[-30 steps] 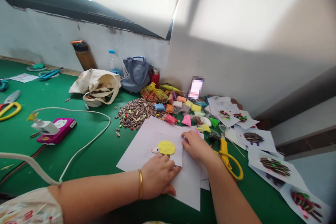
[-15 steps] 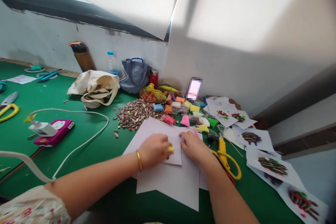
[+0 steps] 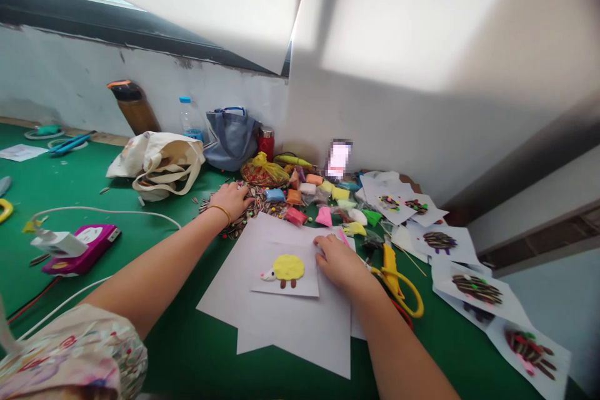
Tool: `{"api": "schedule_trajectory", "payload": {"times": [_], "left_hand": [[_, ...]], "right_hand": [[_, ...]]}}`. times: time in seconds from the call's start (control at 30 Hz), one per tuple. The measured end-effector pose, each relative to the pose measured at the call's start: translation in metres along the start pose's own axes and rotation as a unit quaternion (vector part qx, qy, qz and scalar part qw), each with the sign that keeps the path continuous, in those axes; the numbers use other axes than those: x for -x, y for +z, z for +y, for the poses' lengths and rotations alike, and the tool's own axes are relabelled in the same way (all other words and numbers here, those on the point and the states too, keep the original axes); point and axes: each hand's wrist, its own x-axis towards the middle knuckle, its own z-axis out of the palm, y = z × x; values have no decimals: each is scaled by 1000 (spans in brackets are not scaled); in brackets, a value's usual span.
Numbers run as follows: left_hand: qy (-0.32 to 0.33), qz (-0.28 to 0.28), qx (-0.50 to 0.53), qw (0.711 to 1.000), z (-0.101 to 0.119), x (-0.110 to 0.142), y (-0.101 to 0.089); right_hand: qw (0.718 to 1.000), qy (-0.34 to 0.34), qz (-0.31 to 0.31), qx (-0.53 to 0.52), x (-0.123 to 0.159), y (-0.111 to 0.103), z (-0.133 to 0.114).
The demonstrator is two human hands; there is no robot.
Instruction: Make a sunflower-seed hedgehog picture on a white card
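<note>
My left hand [image 3: 232,200], with a gold bangle at its wrist, rests on the heap of striped sunflower seeds [image 3: 255,203]. Its fingers are apart, and the fingertips are partly lost among the seeds. On a small white paper sheet [image 3: 307,287] lies a clay hedgehog [image 3: 288,267] with a yellow body, a white snout, a pink nose and two brown feet. My right hand [image 3: 340,259] lies at that sheet's right edge, fingers loosely bent and apart. Larger white sheets [image 3: 295,331] are underneath.
Bagged coloured clay [image 3: 323,215] and a phone [image 3: 338,159] lie beyond the papers. Yellow-handled scissors [image 3: 398,281] sit by my right forearm. Finished seed hedgehogs on paper [image 3: 478,287] line the right edge. A tote bag [image 3: 154,159] and a magenta power adapter [image 3: 82,250] are on the left.
My left hand has left the yellow hedgehog body, passed over it, and reached forward left onto the seeds. My right hand keeps its place on the paper. The view has shifted slightly.
</note>
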Motion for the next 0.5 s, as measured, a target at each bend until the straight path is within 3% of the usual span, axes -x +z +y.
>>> {"api": "schedule_trajectory", "payload": {"times": [0.13, 0.3, 0.4, 0.5], "left_hand": [[-3, 9, 71, 997, 0, -7, 5], [-60, 61, 195, 977, -7, -13, -2], [-107, 101, 302, 942, -11, -14, -12], [-154, 124, 433, 879, -10, -10, -22]], "right_hand": [[1000, 1, -1, 3, -1, 0, 0], [1000, 8, -13, 4, -2, -1, 0], [1000, 8, -14, 3, -2, 0, 0], [1000, 7, -13, 6, -2, 1, 1]]}}
